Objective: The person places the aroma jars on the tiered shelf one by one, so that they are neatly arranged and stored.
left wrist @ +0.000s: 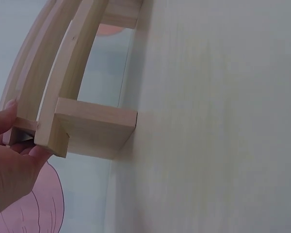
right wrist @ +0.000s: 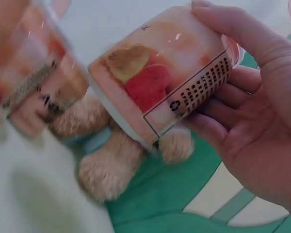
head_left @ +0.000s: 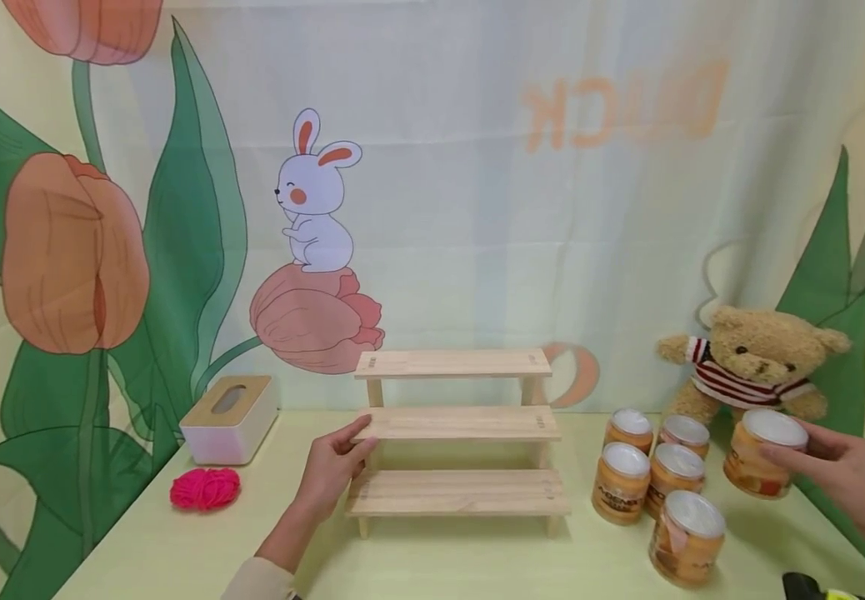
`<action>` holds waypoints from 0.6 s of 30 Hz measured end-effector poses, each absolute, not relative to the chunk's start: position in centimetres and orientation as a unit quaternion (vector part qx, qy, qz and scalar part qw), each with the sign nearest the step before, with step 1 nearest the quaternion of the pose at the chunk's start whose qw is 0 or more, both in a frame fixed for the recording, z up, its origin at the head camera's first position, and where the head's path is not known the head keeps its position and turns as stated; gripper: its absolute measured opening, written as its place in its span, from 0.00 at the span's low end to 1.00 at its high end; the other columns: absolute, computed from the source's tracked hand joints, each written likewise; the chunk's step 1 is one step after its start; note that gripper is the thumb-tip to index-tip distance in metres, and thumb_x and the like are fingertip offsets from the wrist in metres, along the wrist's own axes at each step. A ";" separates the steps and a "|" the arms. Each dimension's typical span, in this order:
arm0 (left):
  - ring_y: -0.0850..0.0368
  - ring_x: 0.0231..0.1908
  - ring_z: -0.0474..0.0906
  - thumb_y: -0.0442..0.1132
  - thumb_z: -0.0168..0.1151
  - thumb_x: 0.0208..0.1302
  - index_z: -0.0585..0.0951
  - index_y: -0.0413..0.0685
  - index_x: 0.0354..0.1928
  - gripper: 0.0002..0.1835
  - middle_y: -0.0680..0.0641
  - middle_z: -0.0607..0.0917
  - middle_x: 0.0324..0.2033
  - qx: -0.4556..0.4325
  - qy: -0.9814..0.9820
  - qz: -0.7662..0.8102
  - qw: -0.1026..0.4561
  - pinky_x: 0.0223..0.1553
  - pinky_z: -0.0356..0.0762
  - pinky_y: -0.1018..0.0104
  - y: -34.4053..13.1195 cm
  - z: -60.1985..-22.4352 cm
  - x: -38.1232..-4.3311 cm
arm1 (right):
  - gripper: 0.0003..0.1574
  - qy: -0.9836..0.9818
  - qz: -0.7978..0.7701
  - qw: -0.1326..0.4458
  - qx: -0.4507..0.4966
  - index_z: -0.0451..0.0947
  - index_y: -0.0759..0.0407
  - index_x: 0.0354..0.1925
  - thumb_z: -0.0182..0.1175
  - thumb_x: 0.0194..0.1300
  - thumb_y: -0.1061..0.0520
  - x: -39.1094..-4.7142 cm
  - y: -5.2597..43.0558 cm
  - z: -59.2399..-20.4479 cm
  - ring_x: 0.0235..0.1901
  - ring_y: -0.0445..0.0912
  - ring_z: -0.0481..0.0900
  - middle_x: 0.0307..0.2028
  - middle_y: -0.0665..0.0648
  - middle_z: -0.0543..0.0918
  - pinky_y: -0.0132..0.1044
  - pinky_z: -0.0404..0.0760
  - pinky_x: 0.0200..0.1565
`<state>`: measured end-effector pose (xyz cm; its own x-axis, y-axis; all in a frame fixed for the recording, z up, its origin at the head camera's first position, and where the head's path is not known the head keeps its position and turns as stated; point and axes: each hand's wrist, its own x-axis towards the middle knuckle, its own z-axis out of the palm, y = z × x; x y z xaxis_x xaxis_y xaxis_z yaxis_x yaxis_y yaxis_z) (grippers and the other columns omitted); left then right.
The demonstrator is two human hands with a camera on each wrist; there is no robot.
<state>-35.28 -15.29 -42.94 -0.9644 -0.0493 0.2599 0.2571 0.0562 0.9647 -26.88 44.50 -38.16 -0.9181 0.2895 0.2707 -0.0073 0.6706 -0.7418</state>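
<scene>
A three-step wooden display stand (head_left: 462,423) stands on the table. My left hand (head_left: 327,473) pinches the left end of its middle step, and the left wrist view shows thumb and fingers around the end of a slat (left wrist: 51,126). At the right, my right hand (head_left: 856,479) grips an orange-labelled can (head_left: 758,457) with a pale lid, fingers round its side. In the right wrist view this can (right wrist: 160,77) is tilted in that camera's picture and appears raised off the table. Several similar cans (head_left: 622,487) stand close together between the stand and my right hand.
Behind the held can sits a teddy bear (head_left: 758,367) in a striped shirt. On the left are a tissue box (head_left: 226,433) with a wooden top and a pink yarn bundle (head_left: 205,489). A black and yellow object (head_left: 803,586) shows partly at the bottom right. A printed curtain (head_left: 462,208) hangs behind.
</scene>
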 end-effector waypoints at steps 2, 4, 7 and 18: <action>0.61 0.20 0.65 0.31 0.66 0.66 0.77 0.38 0.64 0.25 0.48 0.81 0.26 -0.068 -0.717 -0.684 0.113 0.20 0.61 0.73 -15.3 -42.9 -35.2 | 0.56 -0.895 0.396 0.190 -0.080 0.61 0.73 0.71 0.66 0.64 0.36 -26.8 43.7 -37.4 0.37 0.30 0.71 0.58 0.75 0.74 0.50 0.78 0.39; 0.63 0.19 0.63 0.31 0.66 0.67 0.76 0.38 0.65 0.25 0.48 0.80 0.25 -0.068 -0.720 -0.680 0.118 0.19 0.60 0.73 -15.2 -43.0 -35.3 | 0.56 -0.895 0.395 0.192 -0.079 0.61 0.71 0.72 0.66 0.63 0.34 -26.9 43.0 -36.7 0.37 0.28 0.68 0.57 0.72 0.75 0.51 0.77 0.40; 0.64 0.18 0.63 0.31 0.65 0.67 0.75 0.38 0.66 0.26 0.47 0.79 0.24 -0.073 -0.729 -0.667 0.135 0.18 0.60 0.74 -15.0 -43.0 -35.5 | 0.56 -0.887 0.411 0.195 -0.073 0.61 0.69 0.73 0.66 0.63 0.34 -27.0 42.1 -35.8 0.39 0.26 0.65 0.56 0.63 0.77 0.56 0.74 0.44; 0.63 0.21 0.67 0.32 0.67 0.66 0.77 0.42 0.65 0.25 0.48 0.83 0.26 -0.051 -0.731 -0.668 0.128 0.20 0.62 0.74 -14.9 -42.9 -35.3 | 0.50 -0.867 0.455 0.202 -0.014 0.65 0.72 0.69 0.71 0.63 0.44 -27.1 39.2 -33.9 0.39 0.22 0.70 0.44 0.43 0.82 0.26 0.77 0.34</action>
